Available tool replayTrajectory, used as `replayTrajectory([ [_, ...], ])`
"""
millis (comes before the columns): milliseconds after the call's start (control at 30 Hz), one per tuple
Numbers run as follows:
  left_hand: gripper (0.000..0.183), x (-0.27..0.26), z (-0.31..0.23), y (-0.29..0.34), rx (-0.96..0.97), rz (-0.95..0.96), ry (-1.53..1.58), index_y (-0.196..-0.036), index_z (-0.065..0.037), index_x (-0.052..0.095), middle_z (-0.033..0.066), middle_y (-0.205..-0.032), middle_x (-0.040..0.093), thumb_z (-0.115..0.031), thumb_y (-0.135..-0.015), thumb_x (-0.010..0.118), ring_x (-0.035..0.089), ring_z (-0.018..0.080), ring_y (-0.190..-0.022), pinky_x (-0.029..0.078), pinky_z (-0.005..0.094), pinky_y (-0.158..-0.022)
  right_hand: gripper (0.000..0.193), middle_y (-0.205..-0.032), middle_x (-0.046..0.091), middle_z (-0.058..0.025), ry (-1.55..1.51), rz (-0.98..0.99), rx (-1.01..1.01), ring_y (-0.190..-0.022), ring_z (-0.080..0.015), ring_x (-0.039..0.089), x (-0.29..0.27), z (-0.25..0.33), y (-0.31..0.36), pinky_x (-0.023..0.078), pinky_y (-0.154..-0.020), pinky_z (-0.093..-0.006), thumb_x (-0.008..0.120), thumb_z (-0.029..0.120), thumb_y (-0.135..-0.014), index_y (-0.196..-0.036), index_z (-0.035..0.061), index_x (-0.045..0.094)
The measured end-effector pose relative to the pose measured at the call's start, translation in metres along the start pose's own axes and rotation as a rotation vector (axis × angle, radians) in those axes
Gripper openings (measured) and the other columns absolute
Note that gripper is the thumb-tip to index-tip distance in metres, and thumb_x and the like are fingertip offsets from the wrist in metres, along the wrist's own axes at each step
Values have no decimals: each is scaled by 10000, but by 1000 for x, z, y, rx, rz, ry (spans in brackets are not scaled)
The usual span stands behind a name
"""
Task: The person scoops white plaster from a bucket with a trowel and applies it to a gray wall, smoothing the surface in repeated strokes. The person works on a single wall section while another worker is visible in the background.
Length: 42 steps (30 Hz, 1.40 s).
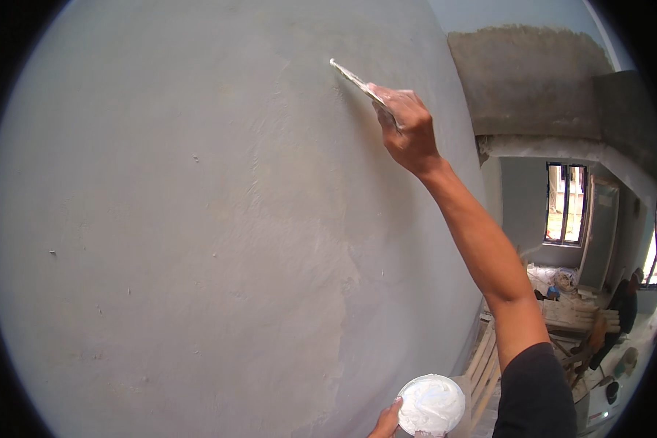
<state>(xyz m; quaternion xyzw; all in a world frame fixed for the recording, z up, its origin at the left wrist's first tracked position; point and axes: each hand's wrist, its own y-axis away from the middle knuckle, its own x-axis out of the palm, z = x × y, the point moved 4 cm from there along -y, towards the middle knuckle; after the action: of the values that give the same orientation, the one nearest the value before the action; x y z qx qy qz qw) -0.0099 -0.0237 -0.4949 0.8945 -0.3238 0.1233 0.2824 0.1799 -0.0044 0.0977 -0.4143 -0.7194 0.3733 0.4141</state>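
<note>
My right hand (409,128) is raised high, its fingers wrapped round a putty knife (354,79). The blade shows nearly edge-on, slanting up and left close to the grey wall (197,219), with white paste along it and at its tip. Whether it touches the wall I cannot tell. Low in the view, my left hand (387,421) grips the rim of a round tub (432,377) with its thumb on the edge. White putty (431,405) fills the tub. The rest of that hand is out of sight below.
Right of the wall, an opening under a patchy grey-brown beam (525,80) leads to a room with a window (566,203). Wooden planks (482,365) stand below my right arm. Farther right, a person in dark clothes (620,310) is near more timber and scattered items.
</note>
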Motion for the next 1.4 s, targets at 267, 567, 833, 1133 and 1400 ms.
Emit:
replayTrajectory([
  [267,496,-12,8,0,16,-25,32,-1226,57,480,141,-1104,627,-369,-981,415,644,191,-933,541,321,-772,271,-940,668,-175,-87,43,107,-826,-324,611,-15,46,76,488,-754,-375,612,-25,-774,-1042,-20,649],
  [567,500,-6,13,0,-4,-2,58,-1227,59,485,141,-1123,624,-372,-985,409,639,193,-959,534,321,-801,274,-702,628,-189,26,150,935,-648,-291,617,-6,-51,30,481,-646,-397,541,229,-863,-853,-23,647],
  [833,522,-2,0,19,49,-45,54,-1239,74,482,147,-1153,609,-375,-982,416,612,201,-1002,486,316,-866,200,-831,684,-126,-165,103,213,-749,-249,614,-8,90,12,496,-684,-337,592,34,-806,-985,1,675],
  [1133,494,4,7,15,-19,-25,-9,-1199,58,514,131,-1093,636,-375,-977,430,635,189,-930,513,310,-790,272,-947,687,-119,88,26,136,-818,-252,608,-7,13,28,489,-763,-346,592,-44,-786,-1046,0,659],
  [1400,504,-7,7,17,40,-78,90,-1207,54,505,129,-1093,640,-387,-975,430,646,185,-931,537,318,-767,163,-864,681,-170,24,198,819,-694,-286,630,-42,55,89,497,-658,-372,603,63,-831,-950,-32,660],
])
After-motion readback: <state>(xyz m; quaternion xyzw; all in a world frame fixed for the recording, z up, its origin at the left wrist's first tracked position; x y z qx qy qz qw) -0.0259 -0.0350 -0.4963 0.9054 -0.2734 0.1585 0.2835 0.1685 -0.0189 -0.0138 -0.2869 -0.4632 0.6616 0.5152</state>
